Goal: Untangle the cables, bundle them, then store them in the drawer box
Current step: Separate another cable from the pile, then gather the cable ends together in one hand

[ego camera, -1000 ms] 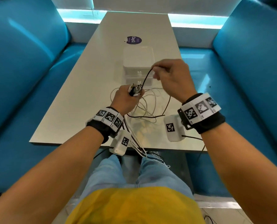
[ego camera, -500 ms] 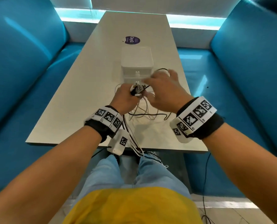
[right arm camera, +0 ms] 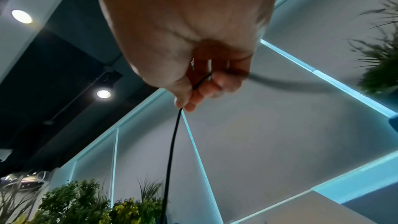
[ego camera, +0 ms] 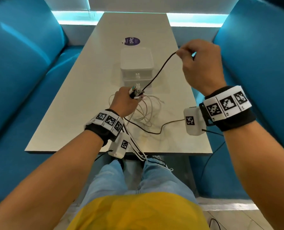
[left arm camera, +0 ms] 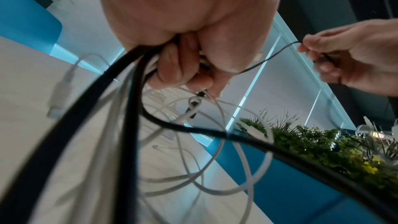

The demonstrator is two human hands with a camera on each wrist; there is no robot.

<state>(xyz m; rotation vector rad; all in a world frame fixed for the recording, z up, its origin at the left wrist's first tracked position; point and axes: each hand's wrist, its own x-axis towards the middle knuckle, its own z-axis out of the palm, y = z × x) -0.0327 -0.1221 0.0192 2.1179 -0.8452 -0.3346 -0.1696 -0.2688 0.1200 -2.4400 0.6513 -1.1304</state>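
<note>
My left hand [ego camera: 124,103] [left arm camera: 189,67] grips a bunch of cable ends, black and white plugs [ego camera: 135,93] sticking out of the fist above the table. A thin black cable [ego camera: 157,73] [left arm camera: 264,59] [right arm camera: 172,144] runs taut from that fist up to my right hand [ego camera: 199,63] [left arm camera: 344,57] [right arm camera: 193,83], which pinches it between thumb and forefinger, raised over the table's right side. White cables [ego camera: 148,110] [left arm camera: 215,173] lie in loose loops under the left hand. The white drawer box [ego camera: 136,63] stands shut just beyond the hands.
The pale table [ego camera: 71,113] sits between two blue benches [ego camera: 22,80]. A round purple sticker [ego camera: 132,41] lies behind the box. Black wires hang from the left wrist over the near table edge. More black cable [ego camera: 154,131] snakes across the table towards the right wrist.
My right hand went down to the left fist half a second ago, then rose up and to the right, drawing the black cable out taut. The left hand stayed in place.
</note>
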